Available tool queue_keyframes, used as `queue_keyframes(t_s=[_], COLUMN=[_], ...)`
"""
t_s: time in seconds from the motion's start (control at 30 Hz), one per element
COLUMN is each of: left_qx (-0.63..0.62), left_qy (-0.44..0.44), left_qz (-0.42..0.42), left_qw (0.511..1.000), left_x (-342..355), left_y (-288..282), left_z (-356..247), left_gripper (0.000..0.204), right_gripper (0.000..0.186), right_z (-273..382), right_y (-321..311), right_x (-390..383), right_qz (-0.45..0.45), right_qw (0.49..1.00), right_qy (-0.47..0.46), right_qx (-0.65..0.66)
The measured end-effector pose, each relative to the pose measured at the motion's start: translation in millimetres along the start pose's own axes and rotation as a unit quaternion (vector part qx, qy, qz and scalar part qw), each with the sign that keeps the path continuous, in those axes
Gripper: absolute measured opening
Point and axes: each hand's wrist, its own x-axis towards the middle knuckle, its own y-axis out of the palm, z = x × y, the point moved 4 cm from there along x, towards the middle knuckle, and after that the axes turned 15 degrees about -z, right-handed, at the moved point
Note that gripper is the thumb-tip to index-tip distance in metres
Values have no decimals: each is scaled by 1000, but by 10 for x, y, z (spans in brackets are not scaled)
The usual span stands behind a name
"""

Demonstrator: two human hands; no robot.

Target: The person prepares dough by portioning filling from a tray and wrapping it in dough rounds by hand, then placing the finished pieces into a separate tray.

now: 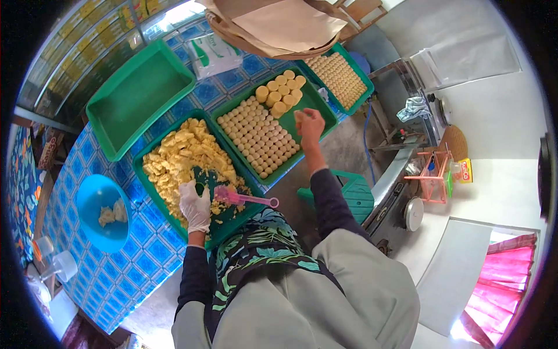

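Observation:
My left hand (196, 208), in a thin white glove, is at the near side of a tray of crumbly yellow dough (189, 152). Its fingers are curled; a dark oval shows at the fingertips, and I cannot make out what they grip. Beside it a pink spoon-like scoop (244, 198) lies across the dough and the tray's near edge. My bare right hand (310, 125) is closed over the second green tray (324, 109), with a small pale piece at the fingertips. That tray holds rows of small pale dough balls (256, 135) and several yellow cylinders (281, 92) at its far end.
An unfilled green tray (139, 96) and a blue bowl (103, 213) with pale lumps stand left on the blue tablecloth (152, 247). A plastic packet (214, 54), a paper-lined basket (279, 29) and another filled tray (337, 80) lie beyond. A green stool (353, 198) stands right.

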Motion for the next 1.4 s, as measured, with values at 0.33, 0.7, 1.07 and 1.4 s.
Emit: queue_keyframes(t_s=[0.33, 0.7, 1.07, 1.4], left_qx=[19, -16, 51, -49], left_qy=[0, -5, 199, 33], left_qz=[0, -81, 71, 77], left_qw=[1000, 997, 976, 995], left_x=[37, -11, 625, 219], left_y=[76, -133, 397, 96], left_z=[-159, -51, -255, 7], left_gripper=[34, 39, 32, 44], right_gripper=[43, 20, 19, 35], right_z=[-735, 252, 100, -90], right_y=[439, 124, -105, -132], right_x=[1043, -403, -2562, -2645], right_qz=[-153, 15, 297, 365], right_qw=[965, 983, 827, 847], right_qy=[104, -160, -437, -342], right_qx=[184, 91, -191, -182])
